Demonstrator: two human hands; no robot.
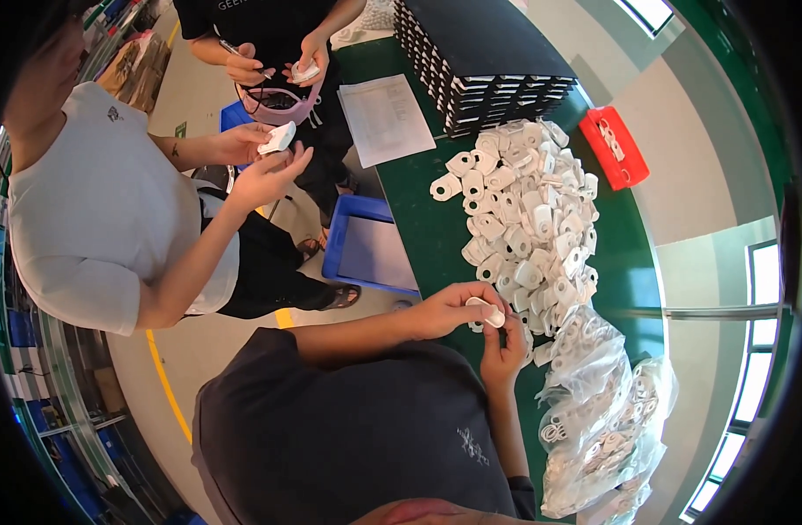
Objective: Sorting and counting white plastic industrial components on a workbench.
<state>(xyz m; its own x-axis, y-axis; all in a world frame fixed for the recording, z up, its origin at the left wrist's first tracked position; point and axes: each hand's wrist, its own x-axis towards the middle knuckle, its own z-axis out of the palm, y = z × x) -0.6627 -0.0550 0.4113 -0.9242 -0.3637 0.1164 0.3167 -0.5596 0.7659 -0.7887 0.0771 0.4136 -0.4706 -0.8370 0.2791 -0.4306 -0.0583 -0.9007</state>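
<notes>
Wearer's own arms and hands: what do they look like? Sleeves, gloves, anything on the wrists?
No gloves: left hand and right hand are bare, as are both forearms. No watch, band or ring is visible. The dark grey T-shirt has short sleeves that end at the upper arms, and a small pale logo on the chest.

Smooth matt white plastic: small part [486, 312] pinched between left hand [449, 308] and right hand [503, 354], likewise heaped parts [528, 219]. Clear glossy crinkled film bag [606, 420]. Matt green tabletop [436, 227]. Glossy red plastic tray [612, 147]. White paper sheet [385, 118].
</notes>
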